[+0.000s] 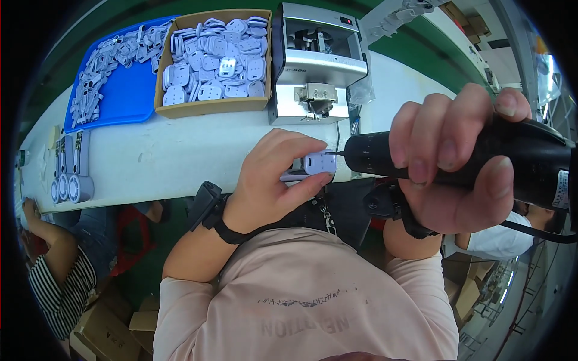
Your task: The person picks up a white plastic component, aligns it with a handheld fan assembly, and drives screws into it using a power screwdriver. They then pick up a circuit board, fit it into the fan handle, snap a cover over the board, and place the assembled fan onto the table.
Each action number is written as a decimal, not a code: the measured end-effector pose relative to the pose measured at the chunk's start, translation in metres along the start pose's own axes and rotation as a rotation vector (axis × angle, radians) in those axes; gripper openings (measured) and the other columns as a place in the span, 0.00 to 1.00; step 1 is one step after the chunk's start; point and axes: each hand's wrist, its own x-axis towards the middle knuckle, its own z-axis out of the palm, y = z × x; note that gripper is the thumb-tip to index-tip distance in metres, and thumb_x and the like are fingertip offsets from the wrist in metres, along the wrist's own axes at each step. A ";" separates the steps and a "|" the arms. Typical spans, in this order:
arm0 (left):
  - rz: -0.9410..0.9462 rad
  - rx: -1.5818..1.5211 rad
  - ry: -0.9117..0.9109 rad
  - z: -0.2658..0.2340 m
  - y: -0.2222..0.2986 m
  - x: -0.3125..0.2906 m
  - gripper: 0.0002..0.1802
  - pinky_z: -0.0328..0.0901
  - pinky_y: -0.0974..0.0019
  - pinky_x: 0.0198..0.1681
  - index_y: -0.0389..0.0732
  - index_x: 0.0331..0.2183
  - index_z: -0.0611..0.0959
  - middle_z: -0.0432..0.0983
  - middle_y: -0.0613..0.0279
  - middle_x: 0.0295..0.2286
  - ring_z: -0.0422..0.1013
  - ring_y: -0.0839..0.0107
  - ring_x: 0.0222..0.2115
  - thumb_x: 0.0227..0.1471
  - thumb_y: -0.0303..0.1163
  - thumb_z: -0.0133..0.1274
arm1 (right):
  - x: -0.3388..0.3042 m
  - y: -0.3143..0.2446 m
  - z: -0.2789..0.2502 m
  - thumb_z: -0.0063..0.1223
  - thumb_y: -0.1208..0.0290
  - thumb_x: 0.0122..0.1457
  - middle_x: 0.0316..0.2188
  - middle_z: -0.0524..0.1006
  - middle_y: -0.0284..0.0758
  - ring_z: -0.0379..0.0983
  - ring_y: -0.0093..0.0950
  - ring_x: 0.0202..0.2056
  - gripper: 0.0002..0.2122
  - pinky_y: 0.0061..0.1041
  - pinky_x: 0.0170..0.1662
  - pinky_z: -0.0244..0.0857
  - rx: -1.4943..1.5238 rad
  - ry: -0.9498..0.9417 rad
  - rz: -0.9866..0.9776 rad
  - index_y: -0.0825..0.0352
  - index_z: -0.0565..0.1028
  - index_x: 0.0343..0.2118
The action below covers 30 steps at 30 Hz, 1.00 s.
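White worktop (180,147) runs across the view. Green floor (147,277) visible lower left, with a red stool (129,237), partly hidden. Cartons (108,331) near it, more lower right. Grey post (515,36) upper right; bright light (548,69) near right rim.

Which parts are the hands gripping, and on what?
Left hand: pale plastic piece, pinched at opposite edges. Right hand: black driver tool, fingers and thumb around its mid-body.

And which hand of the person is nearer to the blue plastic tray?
Left. The left hand is lower right of the blue plastic tray; the right hand is much farther right, gripping a black cylindrical screwdriver.
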 end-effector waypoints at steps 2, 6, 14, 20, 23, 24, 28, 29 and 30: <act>-0.013 0.001 0.003 0.000 0.001 0.001 0.22 0.70 0.58 0.43 0.39 0.44 0.85 0.82 0.56 0.39 0.76 0.54 0.39 0.45 0.28 0.71 | 0.001 0.001 0.000 0.52 0.60 0.69 0.33 0.72 0.32 0.70 0.26 0.26 0.22 0.31 0.33 0.66 0.002 0.005 0.007 0.61 0.63 0.61; -0.008 0.020 0.017 0.000 0.000 0.003 0.22 0.70 0.58 0.42 0.39 0.44 0.85 0.82 0.56 0.38 0.76 0.55 0.38 0.45 0.28 0.71 | 0.002 0.010 -0.004 0.52 0.60 0.70 0.33 0.71 0.32 0.70 0.26 0.26 0.21 0.30 0.32 0.66 0.014 -0.037 -0.023 0.61 0.64 0.60; 0.049 -0.010 -0.013 0.002 -0.004 0.008 0.20 0.70 0.59 0.39 0.41 0.43 0.85 0.82 0.58 0.36 0.77 0.57 0.35 0.45 0.27 0.71 | 0.001 0.011 -0.004 0.54 0.62 0.69 0.33 0.71 0.31 0.69 0.25 0.25 0.20 0.29 0.31 0.66 -0.026 -0.062 0.021 0.61 0.63 0.59; 0.156 0.024 -0.051 0.004 -0.007 0.012 0.21 0.70 0.58 0.38 0.40 0.42 0.85 0.82 0.58 0.36 0.76 0.57 0.34 0.44 0.28 0.72 | -0.002 0.008 -0.003 0.55 0.64 0.67 0.32 0.70 0.31 0.68 0.25 0.24 0.20 0.28 0.30 0.66 -0.042 -0.053 0.041 0.60 0.64 0.58; 0.181 0.031 -0.070 0.003 -0.007 0.009 0.22 0.71 0.58 0.39 0.39 0.43 0.84 0.83 0.57 0.38 0.77 0.56 0.35 0.45 0.29 0.72 | -0.003 0.004 -0.002 0.56 0.64 0.67 0.31 0.70 0.31 0.68 0.24 0.23 0.20 0.28 0.30 0.66 -0.045 -0.045 0.046 0.59 0.64 0.57; 0.181 0.047 -0.080 0.002 -0.007 0.008 0.23 0.71 0.57 0.40 0.38 0.45 0.84 0.83 0.56 0.39 0.77 0.56 0.36 0.46 0.29 0.72 | -0.003 0.003 -0.002 0.56 0.65 0.67 0.31 0.70 0.31 0.68 0.24 0.23 0.19 0.27 0.30 0.66 -0.044 -0.041 0.046 0.59 0.64 0.57; 0.063 0.031 -0.068 0.000 0.004 0.005 0.24 0.71 0.57 0.40 0.39 0.45 0.83 0.83 0.56 0.39 0.77 0.56 0.36 0.46 0.31 0.73 | -0.007 0.001 0.002 0.57 0.66 0.66 0.30 0.70 0.31 0.68 0.24 0.22 0.19 0.27 0.29 0.66 0.007 0.019 0.059 0.59 0.64 0.55; 0.003 0.010 -0.059 0.000 0.006 0.004 0.24 0.71 0.57 0.39 0.39 0.45 0.84 0.83 0.57 0.38 0.77 0.56 0.35 0.45 0.32 0.73 | -0.007 0.001 0.002 0.57 0.66 0.65 0.30 0.69 0.31 0.67 0.24 0.22 0.18 0.28 0.29 0.66 0.019 0.036 0.057 0.59 0.65 0.55; 0.008 0.015 -0.060 -0.001 0.006 0.004 0.24 0.71 0.57 0.39 0.39 0.45 0.84 0.83 0.57 0.38 0.77 0.56 0.35 0.45 0.32 0.73 | -0.007 0.002 0.002 0.58 0.67 0.65 0.30 0.69 0.31 0.67 0.24 0.22 0.18 0.28 0.29 0.66 0.032 0.051 0.053 0.60 0.65 0.54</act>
